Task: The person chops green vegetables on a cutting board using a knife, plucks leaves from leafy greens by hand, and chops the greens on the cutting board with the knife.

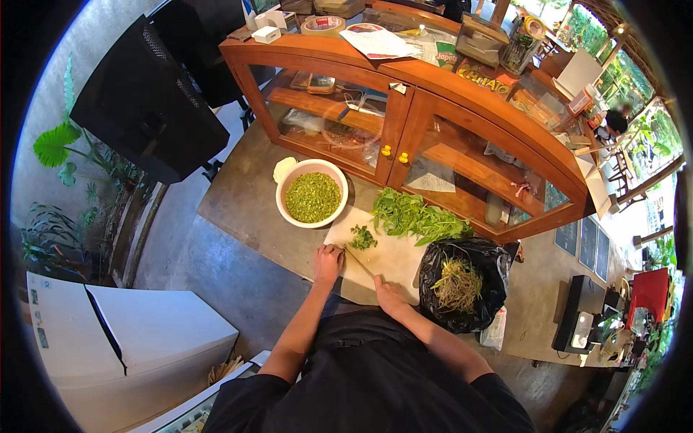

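My right hand (390,294) is wrapped round the handle of a knife (359,265), whose blade points up and left across a white cutting board (354,278). By the blade's tip, my left hand (329,263) is closed at the board's left edge, its fingers bent over something too small to name. A small heap of chopped greens (362,237) lies just beyond the knife. Whole leafy greens (411,216) are piled along the far side of the board. Left of the board stands a white bowl (280,204) filled with finely chopped green pieces (313,197).
A black plastic bag (498,278) holding roots and stem ends (458,285) stands right of the board. Behind the board rises a wooden glass-door cabinet (404,123) with clutter on top. A white refrigerator (159,325) is at lower left, a black speaker (144,101) at upper left.
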